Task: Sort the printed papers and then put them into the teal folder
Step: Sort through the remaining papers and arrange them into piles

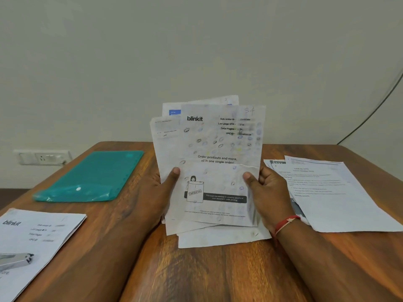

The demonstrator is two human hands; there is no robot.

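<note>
I hold a loose stack of printed papers (214, 153) upright above the middle of the wooden table (209, 271). The front sheet is a creased blinkit cover page with "34" handwritten at its top right. My left hand (159, 192) grips the stack's left edge, thumb on the front. My right hand (265, 188) grips the right edge the same way. The teal folder (91, 177) lies flat and closed at the back left of the table, apart from both hands.
A second pile of printed sheets (331, 192) lies fanned on the right of the table. Another blinkit sheet (37, 243) lies at the front left with a metal stapler (15, 261) on it. A wall socket (42, 158) and a cable (375, 110) are behind the table.
</note>
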